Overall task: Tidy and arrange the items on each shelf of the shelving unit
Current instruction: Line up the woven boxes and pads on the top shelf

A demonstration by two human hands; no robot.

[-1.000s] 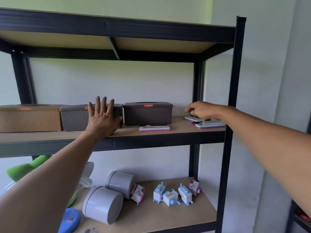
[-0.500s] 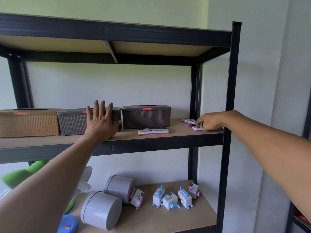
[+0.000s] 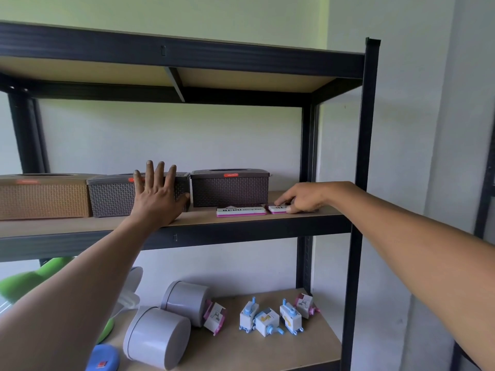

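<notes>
On the middle shelf [image 3: 241,231] three woven tissue boxes stand in a row: a tan box [image 3: 42,196], a grey box [image 3: 112,195] and a dark brown box [image 3: 230,187]. My left hand [image 3: 158,195] lies flat, fingers spread, against the grey box's front. In front of the brown box lies a white and pink stamp pad [image 3: 241,211]. My right hand [image 3: 300,197] presses down on a second stamp pad [image 3: 277,209], right beside the first, and covers most of it.
The lower shelf carries two grey round tins [image 3: 158,336] on their sides, several small blue and pink sharpeners [image 3: 270,317], a blue case [image 3: 103,358] and green and white things at the left. A black upright [image 3: 361,183] stands just right of my right hand.
My right hand has slid a stamp pad leftward from the shelf's right end until it sits next to the one before the brown box. My left hand stays on the grey box.
</notes>
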